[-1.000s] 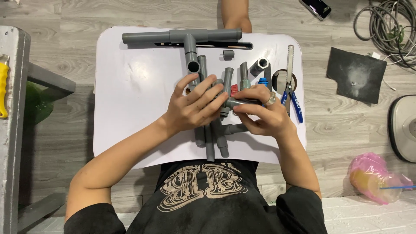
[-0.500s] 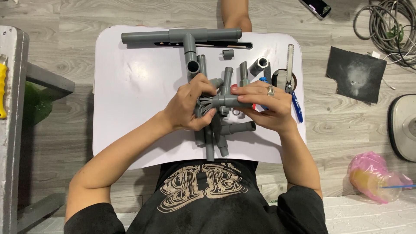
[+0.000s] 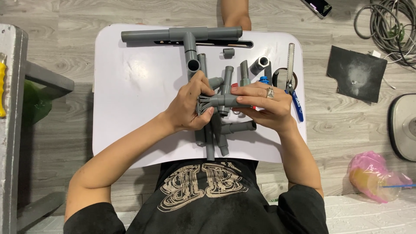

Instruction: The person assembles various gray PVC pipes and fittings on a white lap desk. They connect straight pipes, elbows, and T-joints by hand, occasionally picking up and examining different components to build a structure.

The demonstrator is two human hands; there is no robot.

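Over the middle of a small white table [image 3: 130,95], my left hand [image 3: 188,106] and my right hand [image 3: 264,104] both grip one grey plastic pipe piece with a fitting [image 3: 225,101], held crosswise between them. Under my hands lie several loose grey pipe lengths [image 3: 212,138] in a pile. A long grey pipe assembly with a T-joint [image 3: 182,37] lies along the table's far edge. A ring shows on my right hand.
Small grey couplings [image 3: 259,64], a short grey sleeve [image 3: 228,53] and blue-handled pliers [image 3: 292,82] lie at the table's right. On the wooden floor sit a dark square mat [image 3: 355,71], coiled cable [image 3: 385,21], a pink bag [image 3: 372,175] and a grey bench [image 3: 13,86]. Someone's leg [image 3: 234,13] shows at the table's far side.
My hands have lifted the grey pipe piece off the pile and turned it crosswise, shifting slightly up the table.
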